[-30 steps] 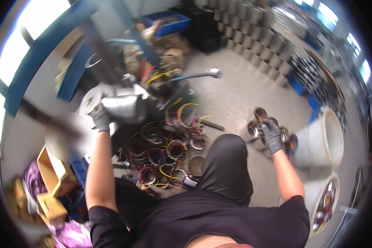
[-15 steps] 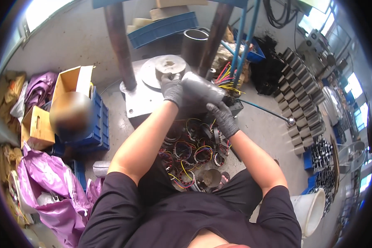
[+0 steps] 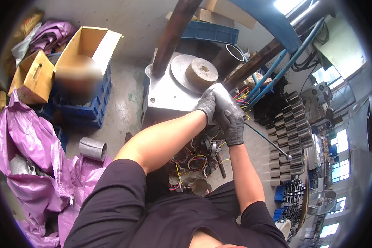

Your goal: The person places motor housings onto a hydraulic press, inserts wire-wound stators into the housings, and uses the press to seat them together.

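A grey metal cylinder point(image 3: 221, 96) is tilted between my two gloved hands, just in front of the press plate. My left hand point(image 3: 208, 106) is closed around its near left side. My right hand point(image 3: 230, 124) grips its lower right end, fingers wrapped round it. Behind the cylinder, a thick round metal block point(image 3: 202, 73) sits on a flat disc point(image 3: 178, 71) on the pale steel plate point(image 3: 169, 98). Wound stators point(image 3: 194, 161) with coloured wires lie below my forearms.
Dark press columns point(image 3: 175, 33) rise by the plate, with an upright open tube point(image 3: 228, 61) behind. To the left are a cardboard box point(image 3: 80, 45), blue crates point(image 3: 99, 113), purple sacks point(image 3: 33, 140) and a grey sleeve point(image 3: 91, 149). Stacked metal tubes point(image 3: 291, 132) stand right, near a thin rod point(image 3: 266, 139).
The cylinder has moved off the block's side toward me, tilting steeper. My left hand has left the block and taken hold of the cylinder. The view has turned left.
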### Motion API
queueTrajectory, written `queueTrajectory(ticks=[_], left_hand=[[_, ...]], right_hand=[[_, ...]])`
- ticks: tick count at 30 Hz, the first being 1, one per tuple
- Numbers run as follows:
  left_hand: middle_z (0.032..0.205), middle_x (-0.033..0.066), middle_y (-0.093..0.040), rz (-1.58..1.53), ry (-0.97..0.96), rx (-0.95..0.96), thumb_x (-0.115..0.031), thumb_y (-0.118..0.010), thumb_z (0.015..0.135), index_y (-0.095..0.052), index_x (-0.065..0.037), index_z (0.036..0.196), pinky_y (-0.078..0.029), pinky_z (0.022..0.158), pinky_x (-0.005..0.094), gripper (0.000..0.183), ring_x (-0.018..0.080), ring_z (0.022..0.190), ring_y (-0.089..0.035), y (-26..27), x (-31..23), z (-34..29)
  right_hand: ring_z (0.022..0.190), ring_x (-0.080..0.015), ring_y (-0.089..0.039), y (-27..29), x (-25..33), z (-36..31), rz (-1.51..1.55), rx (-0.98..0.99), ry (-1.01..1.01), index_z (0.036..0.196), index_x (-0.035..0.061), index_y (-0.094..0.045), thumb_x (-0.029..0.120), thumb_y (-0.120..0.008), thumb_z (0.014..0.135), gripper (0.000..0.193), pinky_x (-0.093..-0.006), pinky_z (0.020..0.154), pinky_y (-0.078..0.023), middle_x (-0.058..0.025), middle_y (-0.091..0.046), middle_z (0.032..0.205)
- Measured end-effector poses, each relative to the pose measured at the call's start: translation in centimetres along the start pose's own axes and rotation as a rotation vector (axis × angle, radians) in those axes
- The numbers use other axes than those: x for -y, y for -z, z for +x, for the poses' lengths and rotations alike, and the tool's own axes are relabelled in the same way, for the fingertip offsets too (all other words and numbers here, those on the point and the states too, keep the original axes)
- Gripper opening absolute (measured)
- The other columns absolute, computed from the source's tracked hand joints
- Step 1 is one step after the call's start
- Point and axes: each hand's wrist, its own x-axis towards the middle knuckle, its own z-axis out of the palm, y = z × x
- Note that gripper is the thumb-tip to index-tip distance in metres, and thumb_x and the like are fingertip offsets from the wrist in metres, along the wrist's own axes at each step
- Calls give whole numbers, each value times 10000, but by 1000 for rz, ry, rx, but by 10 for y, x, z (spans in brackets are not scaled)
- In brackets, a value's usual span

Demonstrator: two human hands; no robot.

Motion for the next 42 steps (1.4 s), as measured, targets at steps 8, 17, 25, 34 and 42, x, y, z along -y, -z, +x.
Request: queueTrajectory(ticks=[8, 17, 25, 34, 42], left_hand=[[1191, 182, -694, -97, -288, 60, -522, -565, 986, -592, 24, 1309, -581, 923, 459, 635, 327, 1002, -704, 5, -54, -20], [1416, 223, -576, -731, -26, 530, -577, -349, 1072, -476, -32, 1458, -404, 1170, 564, 679, 431, 1290, -561, -4, -97, -58], [1033, 167, -682, -448, -38, 240, -472, -441, 1061, -612, -45, 1222, -593, 857, 515, 487, 344, 903, -685, 2, -111, -44], [1089, 204, -741, 715, -741, -285, -316, -638, 987, -673, -13, 1212, -514, 991, 374, 379, 311, 1061, -702, 54, -121, -44], [1205, 191, -729, 1039, -758, -216, -351, -605, 991, -653, -46, 1318, -516, 1027, 404, 450, 328, 1139, -693, 73, -128, -65]], right_hand=[[976, -152, -691, 36, 96, 38, 715, -161, -22, 1226, -73, -671, 101, -694, 945, 331, -312, 867, -573, -83, -744, 1075], [930, -326, -726, 64, 110, 131, 41, 59, 325, 1003, 12, -748, 190, -736, 900, 206, -393, 838, -563, -177, -753, 979], [918, -259, -719, 66, 122, 226, -714, 215, 845, 948, 185, -800, 173, -693, 874, 130, -377, 813, -582, -53, -764, 944], [878, -301, -730, 47, 132, 298, -611, 407, 870, 913, 196, -796, 216, -784, 719, 196, -359, 794, -591, -92, -761, 960], [924, -250, -733, 30, 103, 322, -497, 541, 808, 1060, 104, -758, 188, -751, 874, 204, -321, 829, -575, -158, -735, 922]])
